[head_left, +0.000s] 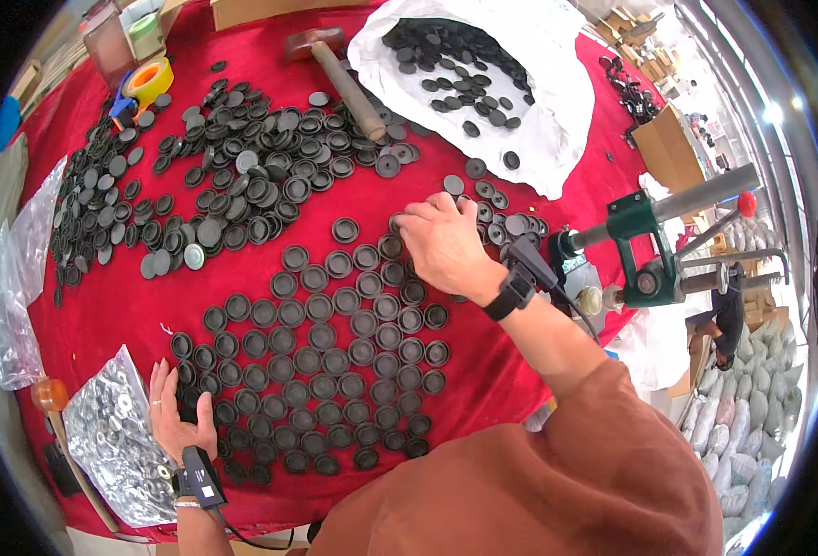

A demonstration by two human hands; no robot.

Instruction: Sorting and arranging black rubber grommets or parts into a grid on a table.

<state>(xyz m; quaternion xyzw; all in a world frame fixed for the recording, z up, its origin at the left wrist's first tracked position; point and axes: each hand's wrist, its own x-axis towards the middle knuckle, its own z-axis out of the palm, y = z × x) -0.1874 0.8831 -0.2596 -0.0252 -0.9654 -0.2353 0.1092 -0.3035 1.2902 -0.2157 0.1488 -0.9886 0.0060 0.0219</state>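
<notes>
my right hand (443, 246) pinches 1 round black plastic cap (396, 223) at the grid's top; my left hand (179, 417) lies spread on its corner. the loose heap (233, 176) remains unsorted.

The scene is evenly and brightly lit, with daylight admitted from the far right, where the window area (752, 83) is washed out to near white. Soft glare is seen on the white sack (557, 102) and on the clear plastic bag (6, 296) at the left. Only short, faint shadows are cast on the red cloth (520, 361). Straight edges are bent strongly toward the round black rim by the fisheye lens. The centre is rendered sharp; detail is smeared at the edges.
</notes>
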